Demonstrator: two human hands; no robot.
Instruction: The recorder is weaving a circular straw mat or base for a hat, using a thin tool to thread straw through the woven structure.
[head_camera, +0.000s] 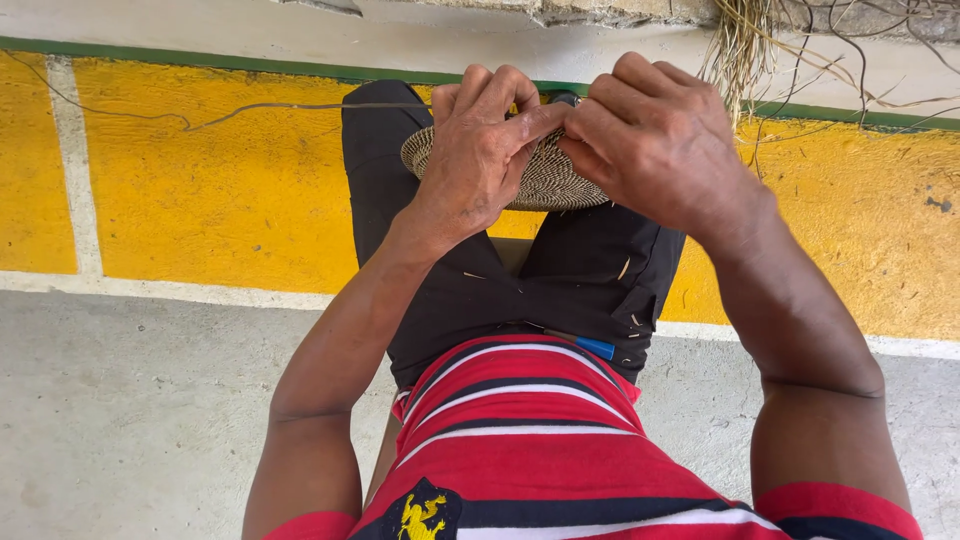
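Resting over the person's black-trousered knees (590, 270), a round, flat woven disc of dark and pale coiled fibre (555, 180) is lying nearly level, with its broad face turned up and its far rim pointing toward the yellow painted wall band (200, 190) beyond the disc. Both hands are meeting at that far rim, so neither is clearly nearer. The left hand (480, 150) is covering the disc's left part, its fingers (525, 120) closing on the rim, thumb stretching across toward the other hand. The right hand (655, 140) is curling over the disc's right edge, its fingers (590, 125) pinching together at the same spot; whatever strand they are gripping is hidden. A thin loose fibre (250, 108) is trailing left from the disc.
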